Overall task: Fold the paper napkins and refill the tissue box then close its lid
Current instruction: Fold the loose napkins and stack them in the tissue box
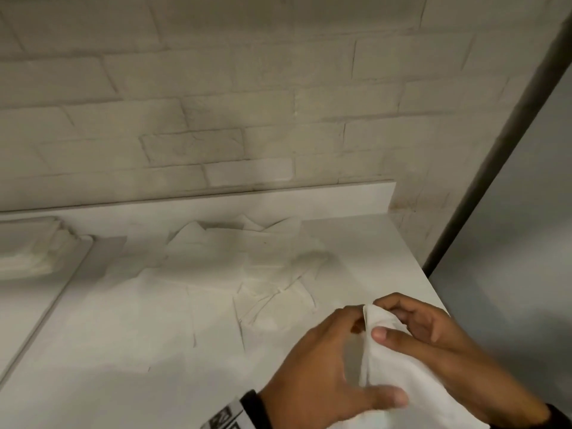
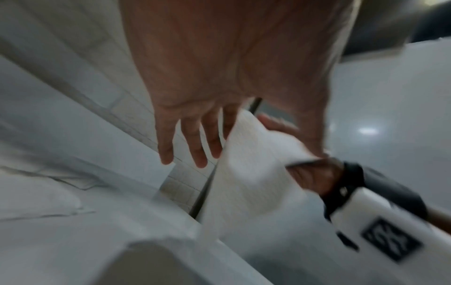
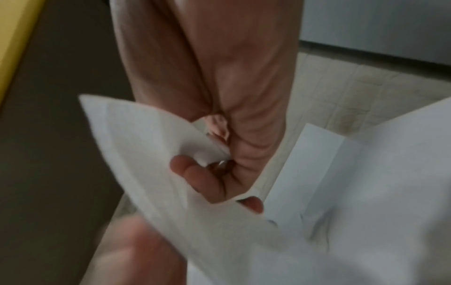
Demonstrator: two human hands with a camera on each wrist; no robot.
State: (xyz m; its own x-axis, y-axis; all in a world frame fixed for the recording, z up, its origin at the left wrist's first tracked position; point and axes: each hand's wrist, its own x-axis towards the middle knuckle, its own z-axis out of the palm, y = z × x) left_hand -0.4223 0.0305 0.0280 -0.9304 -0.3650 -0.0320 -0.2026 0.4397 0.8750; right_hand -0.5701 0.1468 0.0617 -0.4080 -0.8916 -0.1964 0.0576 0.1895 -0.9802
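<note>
Both hands hold one white paper napkin in the air over the white table's near right corner. My left hand grips its lower part, thumb across the front; in the left wrist view three fingers stick out straight beside the napkin. My right hand pinches the top edge between thumb and curled fingers, as the right wrist view shows for hand and napkin. Several loose unfolded napkins lie mid-table. The white tissue box sits far left, cut off by the frame; its lid is not discernible.
A raised white ledge runs along the table's back under a pale brick wall. The table's right edge drops to a grey floor. A flat white panel lies beside the box.
</note>
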